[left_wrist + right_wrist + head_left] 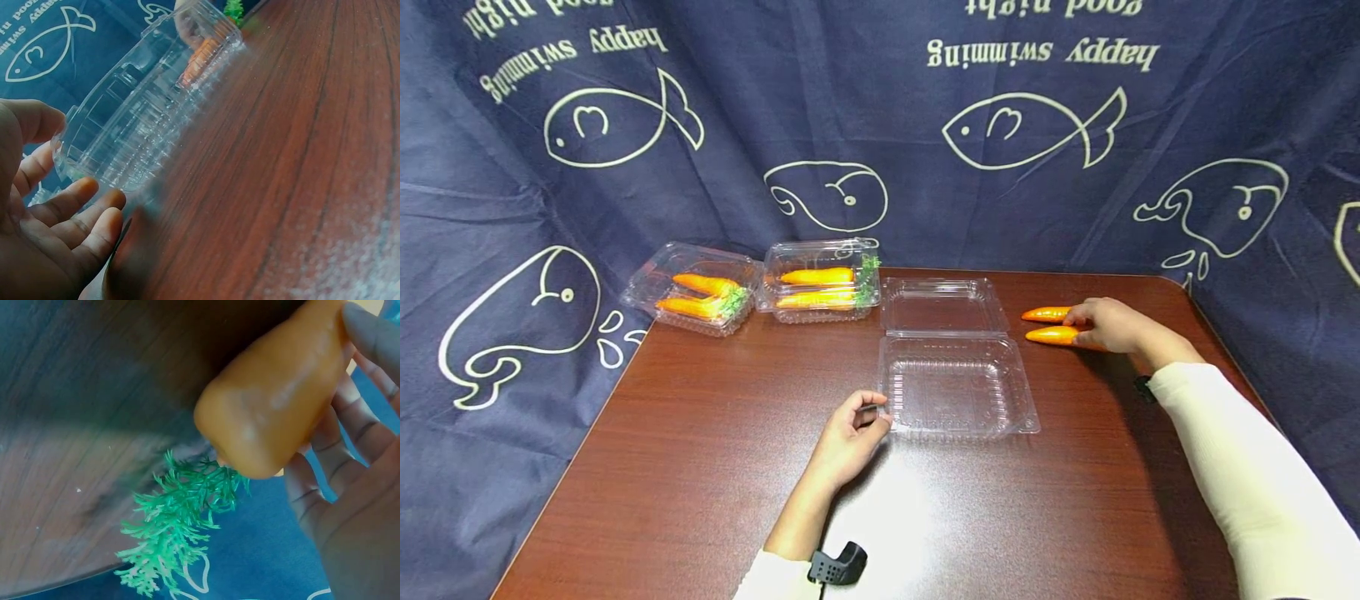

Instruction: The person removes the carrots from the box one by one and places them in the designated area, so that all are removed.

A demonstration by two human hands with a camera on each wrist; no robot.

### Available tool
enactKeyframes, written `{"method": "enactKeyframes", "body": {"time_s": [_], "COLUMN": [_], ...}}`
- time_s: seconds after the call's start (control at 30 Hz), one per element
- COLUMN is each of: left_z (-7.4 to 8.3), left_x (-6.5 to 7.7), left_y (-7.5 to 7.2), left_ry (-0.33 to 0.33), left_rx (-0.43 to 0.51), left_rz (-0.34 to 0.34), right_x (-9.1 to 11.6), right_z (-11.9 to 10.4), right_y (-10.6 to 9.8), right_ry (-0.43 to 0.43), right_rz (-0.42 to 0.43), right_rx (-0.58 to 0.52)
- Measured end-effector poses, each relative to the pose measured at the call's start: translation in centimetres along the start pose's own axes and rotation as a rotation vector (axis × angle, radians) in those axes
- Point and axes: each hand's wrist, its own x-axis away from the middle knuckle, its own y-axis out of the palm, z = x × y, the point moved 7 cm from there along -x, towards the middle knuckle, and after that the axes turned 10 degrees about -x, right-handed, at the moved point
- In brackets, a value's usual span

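My left hand pinches the left rim of a clear plastic clamshell container at its near corner. The container lies unfolded, its lid flat behind the base. To the right of it, my right hand holds the nearer of two orange carrots between thumb and fingers. In the right wrist view, green feathery leaves stick out of the thick end of the held carrot. The farther carrot lies alongside, its thick end hidden behind my fingers in the head view.
Two closed clear containers, each with two leafy carrots inside, stand at the back left of the brown wooden table. A dark blue printed cloth hangs behind and beside the table.
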Motion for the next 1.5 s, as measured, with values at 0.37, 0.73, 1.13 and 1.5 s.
{"method": "enactKeyframes", "body": {"time_s": [0.37, 0.73, 1.13, 1.5], "left_z": [-0.2, -0.1, 3.4, 4.2], "left_x": [-0.1, 0.1, 1.2, 1.5], "left_y": [0.0, -0.4, -0.7, -0.8], "left_ry": [-0.008, -0.005, 0.003, 0.019], "left_rx": [-0.008, -0.012, -0.021, -0.010], "left_rz": [-0.015, 0.008, -0.009, 0.009], "right_x": [-0.2, -1.3, -0.7, 0.7], "right_z": [-0.2, -4.2, -5.8, -6.9], "right_y": [-0.2, -0.1, 6.4, 8.7], "right_ry": [-0.019, 0.126, 0.391, 0.481], "right_rz": [0.038, 0.171, 0.145, 0.164], "right_rx": [0.013, -0.292, -0.961, -1.188]}}
